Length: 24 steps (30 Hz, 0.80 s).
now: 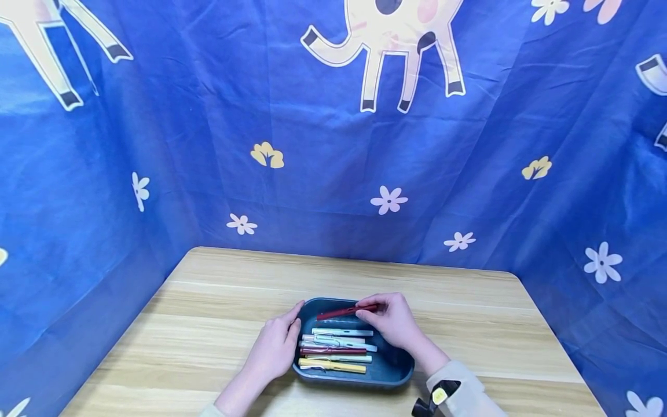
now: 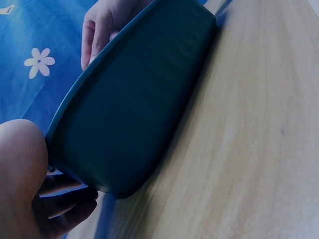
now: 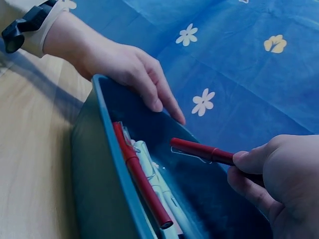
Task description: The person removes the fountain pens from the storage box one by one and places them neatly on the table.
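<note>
A dark teal bin (image 1: 383, 382) stands on the table, with several clipped pens lying side by side in it. My left hand (image 1: 276, 347) grips the bin's left end, thumb over the rim; in the left wrist view its other fingers (image 2: 67, 199) lie against the outside. Above the bin's back part, my right hand (image 1: 393, 318) pinches a dark red pen (image 3: 192, 148) between thumb and fingers, its clip end pointing left. Another red pen (image 3: 144, 181) lies in the row, between pale pens (image 1: 344, 332) and a yellow pen (image 1: 333, 366) nearest me.
The bin is near the front of a light wood table (image 1: 229, 289). A blue cloth (image 1: 312, 191) with animals and flowers hangs behind and at both sides. A black device (image 1: 438, 397) is strapped on the right sleeve.
</note>
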Tool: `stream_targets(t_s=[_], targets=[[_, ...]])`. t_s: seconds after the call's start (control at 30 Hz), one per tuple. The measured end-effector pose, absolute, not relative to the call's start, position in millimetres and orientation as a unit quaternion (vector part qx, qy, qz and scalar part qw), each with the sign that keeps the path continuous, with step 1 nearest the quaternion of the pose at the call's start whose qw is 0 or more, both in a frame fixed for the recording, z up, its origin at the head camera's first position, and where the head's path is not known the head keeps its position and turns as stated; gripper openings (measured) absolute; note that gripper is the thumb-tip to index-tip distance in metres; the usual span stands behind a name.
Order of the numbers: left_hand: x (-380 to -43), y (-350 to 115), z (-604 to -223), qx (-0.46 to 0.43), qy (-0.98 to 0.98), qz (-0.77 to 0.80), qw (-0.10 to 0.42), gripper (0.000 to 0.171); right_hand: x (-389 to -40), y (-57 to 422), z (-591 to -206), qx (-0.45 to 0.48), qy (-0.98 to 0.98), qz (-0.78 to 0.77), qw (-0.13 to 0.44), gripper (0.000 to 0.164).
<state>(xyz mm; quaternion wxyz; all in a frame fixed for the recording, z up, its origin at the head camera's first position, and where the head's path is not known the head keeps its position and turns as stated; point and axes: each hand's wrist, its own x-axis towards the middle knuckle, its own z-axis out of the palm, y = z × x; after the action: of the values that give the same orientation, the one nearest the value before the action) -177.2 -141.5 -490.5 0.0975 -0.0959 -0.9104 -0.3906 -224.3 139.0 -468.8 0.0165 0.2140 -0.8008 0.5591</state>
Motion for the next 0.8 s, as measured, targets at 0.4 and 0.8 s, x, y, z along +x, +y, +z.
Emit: stream_targets(t_s=[0.4,0.8], targets=[[-176.2,-139.8,-490.0,-0.099,-0.908,-0.395,0.101,0.043,-218.4,160.1,-456.2,0.194,-0.793,0.578,0.016,0.014],[-179.7,-142.6,-493.6,-0.101,-0.906,-0.4,0.1,0.043,-216.0,191.0,-449.9,0.188,-0.783,0.592,0.042,0.017]])
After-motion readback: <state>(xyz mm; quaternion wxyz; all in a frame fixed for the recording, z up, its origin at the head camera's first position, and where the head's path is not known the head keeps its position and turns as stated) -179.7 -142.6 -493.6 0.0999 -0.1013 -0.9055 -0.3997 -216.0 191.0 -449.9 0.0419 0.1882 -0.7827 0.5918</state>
